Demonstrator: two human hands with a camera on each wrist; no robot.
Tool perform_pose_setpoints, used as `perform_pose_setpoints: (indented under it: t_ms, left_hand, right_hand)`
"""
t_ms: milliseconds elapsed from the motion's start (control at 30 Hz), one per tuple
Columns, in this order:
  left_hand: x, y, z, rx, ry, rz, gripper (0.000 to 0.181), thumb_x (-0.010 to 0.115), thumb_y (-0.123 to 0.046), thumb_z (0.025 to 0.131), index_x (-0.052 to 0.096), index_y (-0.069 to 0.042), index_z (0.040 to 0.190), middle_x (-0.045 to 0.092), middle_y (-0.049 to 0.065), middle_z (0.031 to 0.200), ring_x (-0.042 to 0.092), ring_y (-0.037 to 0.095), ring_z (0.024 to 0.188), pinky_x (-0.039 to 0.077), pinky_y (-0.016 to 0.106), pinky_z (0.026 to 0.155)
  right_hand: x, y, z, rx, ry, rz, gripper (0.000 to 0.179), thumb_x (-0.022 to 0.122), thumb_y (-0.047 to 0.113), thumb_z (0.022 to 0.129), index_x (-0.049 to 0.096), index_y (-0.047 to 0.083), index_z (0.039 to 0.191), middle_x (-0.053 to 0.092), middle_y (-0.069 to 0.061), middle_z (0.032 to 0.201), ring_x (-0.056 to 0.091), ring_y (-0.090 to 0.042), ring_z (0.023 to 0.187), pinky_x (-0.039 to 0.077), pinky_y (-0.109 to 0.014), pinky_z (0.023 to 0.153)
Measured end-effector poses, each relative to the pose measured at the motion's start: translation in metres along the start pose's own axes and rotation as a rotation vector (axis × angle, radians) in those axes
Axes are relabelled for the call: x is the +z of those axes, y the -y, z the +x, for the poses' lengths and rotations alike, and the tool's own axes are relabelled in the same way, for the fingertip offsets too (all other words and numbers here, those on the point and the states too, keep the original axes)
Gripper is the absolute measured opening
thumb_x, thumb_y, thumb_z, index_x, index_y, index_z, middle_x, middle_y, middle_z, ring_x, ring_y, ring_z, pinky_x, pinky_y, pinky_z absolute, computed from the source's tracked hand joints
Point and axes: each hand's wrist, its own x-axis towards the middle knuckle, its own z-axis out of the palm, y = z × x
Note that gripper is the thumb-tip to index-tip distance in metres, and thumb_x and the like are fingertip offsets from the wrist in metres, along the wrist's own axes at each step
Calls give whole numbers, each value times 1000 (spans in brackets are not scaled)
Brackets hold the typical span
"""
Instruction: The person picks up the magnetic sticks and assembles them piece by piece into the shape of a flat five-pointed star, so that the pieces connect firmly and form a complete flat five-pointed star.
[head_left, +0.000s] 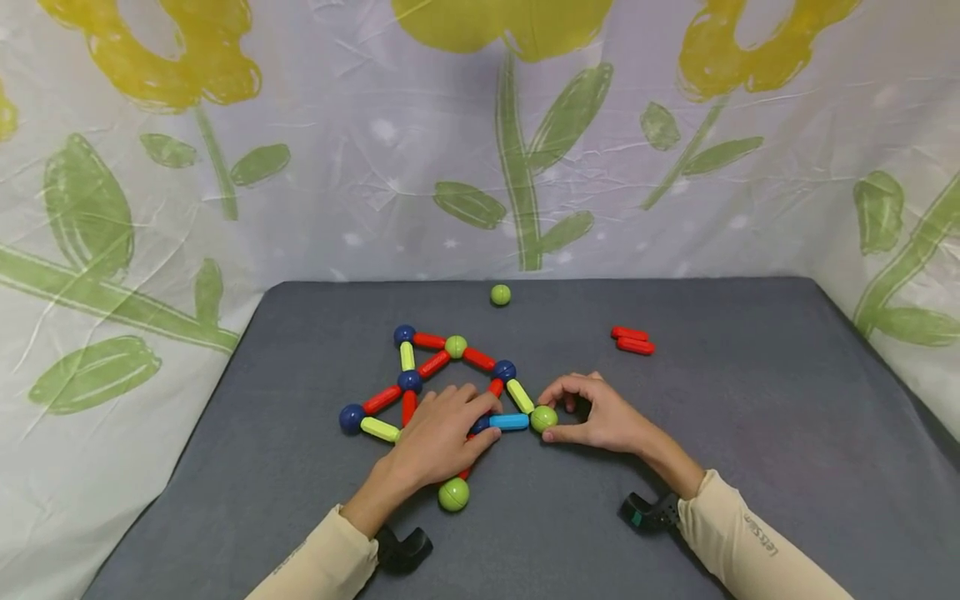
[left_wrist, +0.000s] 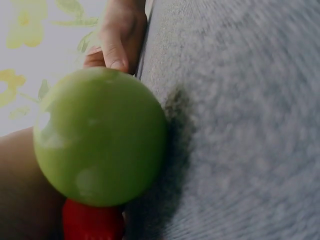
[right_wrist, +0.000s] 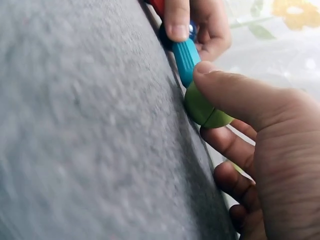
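A flat frame of magnetic rods and balls lies on the grey table. My right hand (head_left: 600, 417) pinches a green ball (head_left: 543, 418) between thumb and fingers at the frame's right corner. A light-blue rod (head_left: 510, 422) and a yellow rod (head_left: 520, 396) meet at that ball. My left hand (head_left: 442, 433) lies over the middle of the frame. Its thumb and finger grip a dark blue ball (right_wrist: 192, 31) at the other end of the light-blue rod. Another green ball (left_wrist: 100, 137) on a red rod (left_wrist: 93, 221) sits below the left hand, which hides some parts.
A loose green ball (head_left: 500, 295) rests by the table's back edge. Two red rods (head_left: 633, 340) lie side by side at the back right. Behind the table (head_left: 750, 375) hangs a flowered cloth (head_left: 360, 167).
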Motion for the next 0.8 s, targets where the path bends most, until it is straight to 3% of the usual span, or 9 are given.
perform_pose_setpoints:
  t_ms: [300, 433, 567, 700, 800]
  left_hand:
    - [0, 1, -1, 20, -5, -12, 20, 65, -41, 99, 65, -31, 116, 59, -8, 99, 47, 12, 82, 35, 29, 72]
    - [0, 1, 0, 38, -5, -28, 19, 66, -40, 98, 65, -32, 114, 58, -9, 98, 46, 11, 81, 35, 29, 72]
    - [0, 0, 0, 84, 12, -46, 19, 68, -41, 97, 65, -33, 114, 58, -11, 98, 45, 9, 82, 35, 29, 73]
    - [-2, -1, -1, 136, 54, -93, 22, 70, -42, 95, 66, -34, 116, 61, -13, 105, 47, 7, 87, 37, 28, 77]
    - [-4, -1, 0, 168, 75, -126, 25, 73, -42, 93, 68, -34, 116, 64, -15, 108, 48, 6, 89, 36, 29, 78]
  right_hand:
    - [3, 2, 0, -10, -6, -4, 37, 92, 28, 76, 70, 27, 106, 68, 10, 96, 52, -11, 80, 30, -33, 78]
    - [4, -1, 0, -7, -26, 49, 27, 83, 20, 86, 71, 19, 110, 68, 4, 98, 53, -13, 80, 36, -31, 77]
    - [7, -2, 2, 18, -107, 71, 11, 72, 14, 95, 73, 15, 106, 68, 2, 95, 55, -12, 77, 43, -27, 71]
    - [9, 1, 4, 28, -162, -17, 5, 73, 23, 95, 76, 20, 94, 65, 8, 85, 52, -10, 76, 37, -32, 76]
    - [9, 2, 4, -1, -164, -44, 1, 75, 22, 93, 73, 21, 93, 65, 9, 85, 50, -13, 77, 32, -35, 77]
